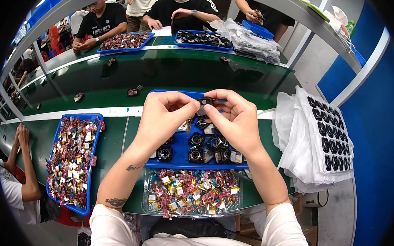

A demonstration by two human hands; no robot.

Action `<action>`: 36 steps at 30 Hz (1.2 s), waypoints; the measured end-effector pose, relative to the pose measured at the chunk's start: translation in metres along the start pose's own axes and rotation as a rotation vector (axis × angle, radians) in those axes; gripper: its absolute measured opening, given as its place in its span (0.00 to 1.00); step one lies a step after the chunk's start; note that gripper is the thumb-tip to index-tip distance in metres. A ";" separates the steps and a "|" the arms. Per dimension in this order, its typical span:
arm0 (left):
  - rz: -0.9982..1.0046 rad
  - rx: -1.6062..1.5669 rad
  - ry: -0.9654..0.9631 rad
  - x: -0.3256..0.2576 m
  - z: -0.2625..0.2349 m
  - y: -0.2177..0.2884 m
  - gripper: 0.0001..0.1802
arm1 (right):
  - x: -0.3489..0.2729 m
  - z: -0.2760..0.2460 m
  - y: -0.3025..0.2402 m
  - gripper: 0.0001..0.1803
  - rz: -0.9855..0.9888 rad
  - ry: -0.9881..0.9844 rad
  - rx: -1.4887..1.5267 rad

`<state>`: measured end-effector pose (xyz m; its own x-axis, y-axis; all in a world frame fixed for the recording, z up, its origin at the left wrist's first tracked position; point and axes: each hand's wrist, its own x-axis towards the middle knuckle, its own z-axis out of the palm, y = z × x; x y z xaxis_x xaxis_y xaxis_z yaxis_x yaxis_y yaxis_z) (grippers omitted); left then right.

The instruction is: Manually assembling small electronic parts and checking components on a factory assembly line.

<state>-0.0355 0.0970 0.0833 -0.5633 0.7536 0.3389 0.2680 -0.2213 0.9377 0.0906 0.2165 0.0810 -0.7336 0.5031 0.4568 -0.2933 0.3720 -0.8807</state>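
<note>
My left hand point(172, 113) and my right hand point(235, 121) meet over a blue tray point(180, 147). Between their fingertips is a small black watch case point(203, 104), pinched from both sides; the fingers partly cover it. Below the hands, the tray holds several more black watch cases point(195, 155), some with small silvery parts beside them. Against the tray's near side sits a clear plastic tray point(240, 196), heaped with small red circuit boards point(187, 192) that have wires and silver-and-yellow battery cells.
A blue tray point(92, 157) of similar boards lies to the left. At right is a stack of white sheets point(298, 140) bearing black cases point(333, 133). Beyond runs a green conveyor point(181, 72) with scattered boards; people work behind it. A white metal frame point(284, 7) spans overhead.
</note>
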 end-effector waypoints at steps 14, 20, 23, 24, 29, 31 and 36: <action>-0.057 0.051 -0.006 -0.004 0.007 0.003 0.08 | -0.002 0.001 -0.001 0.07 -0.061 0.078 -0.014; -0.040 0.016 -0.007 -0.005 0.008 0.005 0.08 | 0.003 -0.007 0.001 0.06 -0.098 0.163 0.018; -0.030 0.041 -0.029 -0.004 0.004 0.005 0.08 | 0.006 -0.009 -0.002 0.07 -0.046 0.174 0.046; -0.034 0.043 -0.036 -0.004 0.004 0.004 0.08 | 0.007 -0.009 -0.002 0.07 -0.037 0.152 0.098; -0.053 0.048 -0.037 -0.003 0.003 0.004 0.07 | 0.008 -0.009 -0.004 0.10 -0.010 0.079 0.118; -0.061 0.050 -0.043 -0.003 0.003 0.005 0.07 | 0.008 -0.010 -0.003 0.11 -0.055 0.044 0.075; -0.054 0.034 -0.041 -0.003 0.003 0.003 0.08 | 0.006 -0.010 -0.001 0.11 -0.047 0.070 0.057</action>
<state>-0.0304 0.0965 0.0851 -0.5451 0.7888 0.2841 0.2654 -0.1592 0.9509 0.0924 0.2275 0.0860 -0.6742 0.5401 0.5038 -0.3626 0.3522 -0.8628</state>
